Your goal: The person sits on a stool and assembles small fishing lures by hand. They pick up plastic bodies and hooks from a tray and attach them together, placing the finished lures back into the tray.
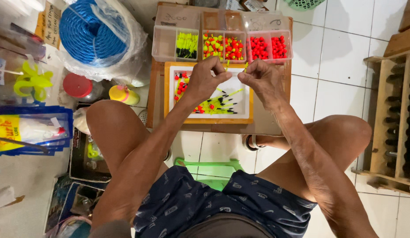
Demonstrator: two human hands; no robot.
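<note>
with the left hand and right hand both pinched shut on a thin yellow-green float stem just above the white tray, a slipping finger could likely drop it among the loose floats in that tray

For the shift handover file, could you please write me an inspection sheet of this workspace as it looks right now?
Surface: low wooden table over white floor tiles.
Job's things: white tray with wooden rim holding red beads and yellow-green float sticks; clear compartment box behind it with sorted yellow, mixed and red pieces.
Clutter: blue rope coil in plastic wrap, red-lidded jar, blue packets on the left.
Hands: left hand and right hand both pinched above the tray; what they pinch is too small to tell.
Cables: nothing seen.
Surroundings: wooden rack on the right, green stool below.
</note>
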